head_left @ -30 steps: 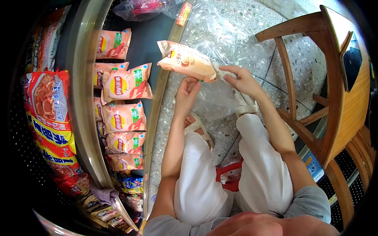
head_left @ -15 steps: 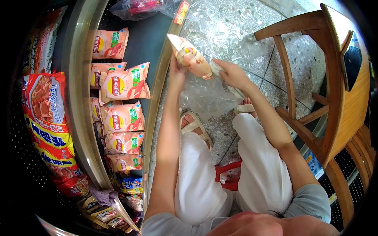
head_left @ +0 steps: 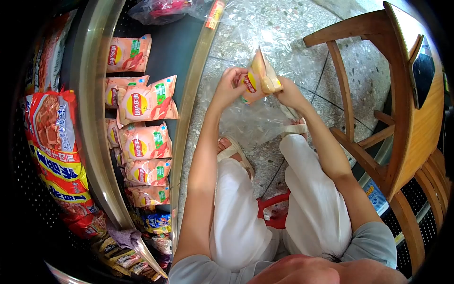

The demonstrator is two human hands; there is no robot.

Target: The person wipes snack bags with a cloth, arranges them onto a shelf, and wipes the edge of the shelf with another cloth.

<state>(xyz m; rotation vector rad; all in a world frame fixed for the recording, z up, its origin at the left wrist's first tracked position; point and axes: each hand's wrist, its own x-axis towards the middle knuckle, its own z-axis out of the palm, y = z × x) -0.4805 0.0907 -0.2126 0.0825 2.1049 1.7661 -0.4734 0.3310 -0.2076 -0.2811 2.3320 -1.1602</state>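
A light orange chip bag (head_left: 255,81) is held up between my two hands, above the floor and turned partly edge-on. My left hand (head_left: 230,86) has its fingers closed on the bag's left side. On the other side, my right hand (head_left: 289,93) grips the bag's right edge; its fingertips are partly hidden. Below and behind the bag lies crumpled clear plastic (head_left: 255,123) on the floor. Similar pink chip bags (head_left: 144,102) stand in a row on the shelf to the left.
Red noodle packs (head_left: 52,125) fill another shelf at far left. A metal shelf edge (head_left: 189,109) runs beside my left arm. At right stands a wooden chair (head_left: 343,90) with a phone (head_left: 422,71). A purple cloth (head_left: 124,236) hangs low on the shelf.
The chip bag has turned from lying lengthwise to nearly upright and edge-on. My left hand has moved from beneath it to its left side, and a white cloth by my right hand is no longer visible.
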